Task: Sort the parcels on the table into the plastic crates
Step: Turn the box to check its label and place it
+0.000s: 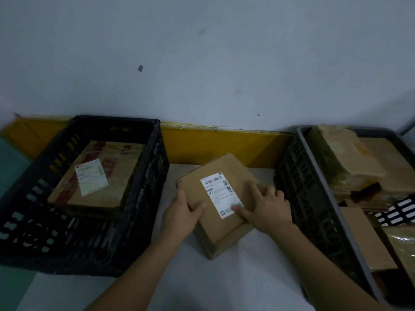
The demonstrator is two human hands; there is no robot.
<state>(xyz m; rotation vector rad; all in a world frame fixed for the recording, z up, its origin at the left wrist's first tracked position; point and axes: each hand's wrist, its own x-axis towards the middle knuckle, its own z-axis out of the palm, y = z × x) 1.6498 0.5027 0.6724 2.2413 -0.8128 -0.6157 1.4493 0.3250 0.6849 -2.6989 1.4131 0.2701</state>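
A brown cardboard parcel with a white shipping label lies on the white table between two crates. My left hand grips its left edge, thumb on top. My right hand lies flat on its right side, fingers spread, one fingertip on the label. The black plastic crate on the left holds one taped brown parcel with a white label. The dark crate on the right is filled with several cardboard parcels.
A grey wall with a yellow strip at its base runs just behind the table. A black-and-white striped item lies among the parcels in the right crate. Green floor shows at the far left.
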